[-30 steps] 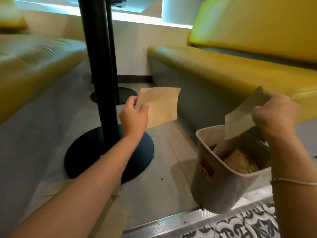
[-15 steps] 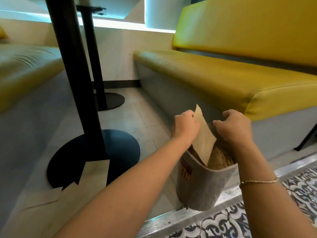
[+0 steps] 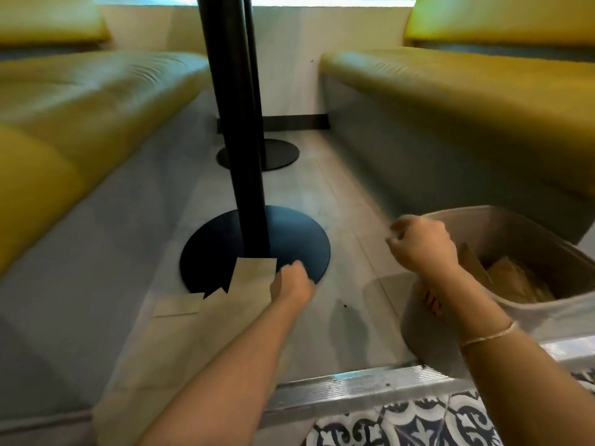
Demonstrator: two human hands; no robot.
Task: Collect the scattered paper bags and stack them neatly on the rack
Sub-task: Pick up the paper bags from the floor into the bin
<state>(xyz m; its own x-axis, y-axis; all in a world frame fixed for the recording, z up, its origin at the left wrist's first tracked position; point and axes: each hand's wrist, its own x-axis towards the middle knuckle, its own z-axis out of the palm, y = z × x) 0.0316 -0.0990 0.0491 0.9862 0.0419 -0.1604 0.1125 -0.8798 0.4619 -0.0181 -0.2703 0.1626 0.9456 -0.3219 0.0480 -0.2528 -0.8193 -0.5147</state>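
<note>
Head camera is looking down at a grey floor (image 3: 338, 220) between two yellow benches, where the left hand (image 3: 291, 283) is reaching down to a brown paper bag (image 3: 252, 281) lying partly over the round black base (image 3: 289, 239) of a table pole (image 3: 238, 123). Its fingers are touching the bag's right edge, but whether they are already gripping it cannot be told. More paper bags (image 3: 180, 304) are lying flat just to the left, overlapping one another. The right hand (image 3: 421, 246) is hovering over the left rim of a grey basket (image 3: 428, 333), fingers loosely curled and holding nothing. Inside the basket, several collected bags (image 3: 515, 278) are standing on edge.
</note>
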